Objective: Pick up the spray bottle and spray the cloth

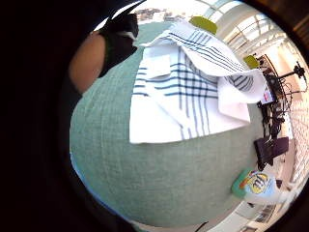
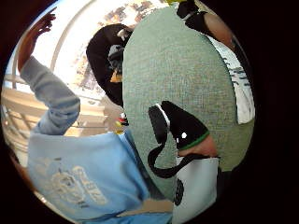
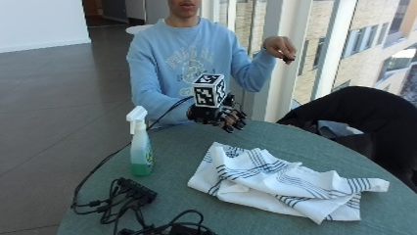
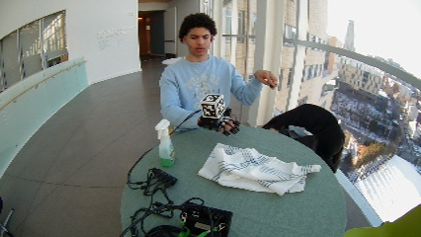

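Sitting behind a round green counter (image 3: 196,161), one person in a light blue sweatshirt (image 3: 173,58) holds the gloved right hand (image 3: 218,116) raised above the counter's near edge, clear of every object. Its fingers hang loosely curled and grip nothing. The bare left hand (image 3: 280,47) is lifted at shoulder height beside the window.

One spray bottle (image 3: 139,144) stands upright on the counter, off to the hand's right side and well apart from it; it has a white trigger head and green liquid in the lower part. It also shows at the counter's rim in the little finger side palm view (image 1: 256,183).

One cloth (image 3: 280,181), white with dark blue stripes, lies crumpled and partly folded over itself in the middle of the counter, near the hand but not touching it. The same cloth fills much of the little finger side view (image 1: 188,92).

One black cable bundle with a small box (image 3: 133,193) lies on the counter in front of the bottle. One black garment (image 3: 358,110) is draped over a seat beside the counter.
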